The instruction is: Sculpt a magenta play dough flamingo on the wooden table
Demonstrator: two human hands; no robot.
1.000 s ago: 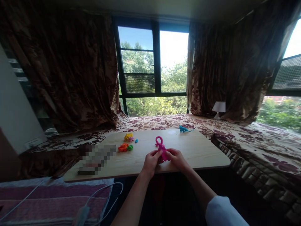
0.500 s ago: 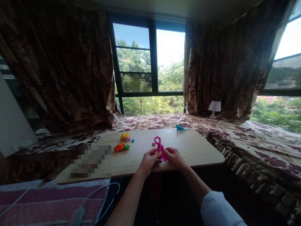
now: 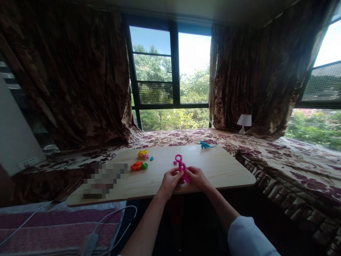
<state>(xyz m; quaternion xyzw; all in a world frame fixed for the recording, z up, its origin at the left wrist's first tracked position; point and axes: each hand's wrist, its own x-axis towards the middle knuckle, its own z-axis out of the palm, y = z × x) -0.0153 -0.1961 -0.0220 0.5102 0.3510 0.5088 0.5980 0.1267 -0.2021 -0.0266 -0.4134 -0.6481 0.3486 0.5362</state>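
Both my hands meet over the near edge of a pale wooden table [image 3: 157,186]. Between them stands a pink modelling-clay figure [image 3: 180,165], with a loop at its top and a wider lower part. My left hand [image 3: 170,180] pinches it from the left, and my right hand [image 3: 196,177] grips its lower right side. Fingers cover part of the figure. Just behind it on the table lies a small pink lump [image 3: 175,163]. Something dark red shows under my left fingertips, too small to make out.
Left on the table lie clay lumps in yellow [image 3: 142,152], orange [image 3: 136,165], green [image 3: 144,166] and blue [image 3: 151,158]. A blue clay animal figure [image 3: 205,144] stands at the far edge. A blurred-out item covers the left end. A white lamp [image 3: 244,121] stands by the curtain.
Both hands stay in nearly the same place, still holding the pink figure. Its top loop looks slightly more open and turned. The whole view has shifted a little.
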